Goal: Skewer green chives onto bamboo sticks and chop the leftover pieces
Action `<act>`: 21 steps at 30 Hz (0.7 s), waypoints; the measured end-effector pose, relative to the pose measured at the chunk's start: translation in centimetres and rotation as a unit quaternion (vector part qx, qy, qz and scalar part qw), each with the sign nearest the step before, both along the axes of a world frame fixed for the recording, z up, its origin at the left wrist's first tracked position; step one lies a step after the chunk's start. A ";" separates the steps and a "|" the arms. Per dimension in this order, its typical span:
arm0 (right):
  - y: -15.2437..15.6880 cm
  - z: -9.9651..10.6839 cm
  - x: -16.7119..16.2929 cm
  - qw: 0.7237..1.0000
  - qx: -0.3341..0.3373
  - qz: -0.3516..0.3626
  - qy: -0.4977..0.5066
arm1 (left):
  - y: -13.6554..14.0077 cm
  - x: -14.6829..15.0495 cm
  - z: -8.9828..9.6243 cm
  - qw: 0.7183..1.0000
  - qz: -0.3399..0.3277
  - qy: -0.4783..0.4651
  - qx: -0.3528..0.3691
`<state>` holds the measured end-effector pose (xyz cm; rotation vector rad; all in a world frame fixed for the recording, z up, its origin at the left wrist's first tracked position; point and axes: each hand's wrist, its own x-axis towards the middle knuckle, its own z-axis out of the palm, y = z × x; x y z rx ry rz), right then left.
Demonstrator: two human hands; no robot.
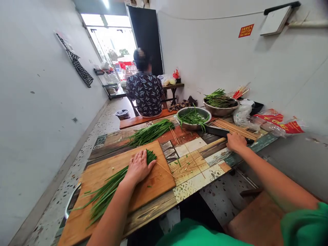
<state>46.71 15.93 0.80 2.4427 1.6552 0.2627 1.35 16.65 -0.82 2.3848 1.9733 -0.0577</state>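
A bundle of green garlic chives (110, 188) lies across the wooden cutting board (159, 171), its trimmed ends pointing away from me. My left hand (139, 165) presses down over the bundle near those ends, fingers together and thumb along the far side. Off to the right, my right hand (236, 141) is closed on a dark knife (217, 131); its blade points left, beside a pile of bamboo skewers (234, 128). Part of the knife is hidden under my fingers. A loose skewer (165, 169) rests partly on the board's right edge.
Beyond the board lies another chive bundle (151, 132). A metal bowl (193, 126) holds cut chives; a larger bowl (221, 111) holds skewered greens. Plastic packaging (282, 123) lies at the table's right end. A person (145, 92) sits farther back, facing away.
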 end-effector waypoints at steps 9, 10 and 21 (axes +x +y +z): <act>3.3 0.1 2.2 1.000 -0.021 0.010 -0.009 | -0.8 0.0 -1.9 0.995 -0.006 -0.007 0.104; 3.5 0.1 2.4 1.000 -0.024 0.009 -0.009 | -0.8 -0.1 -2.0 0.993 -0.010 -0.011 0.115; 3.6 0.8 4.0 0.998 -0.054 0.031 -0.011 | -0.5 -0.5 -1.4 0.992 -0.019 -0.049 0.117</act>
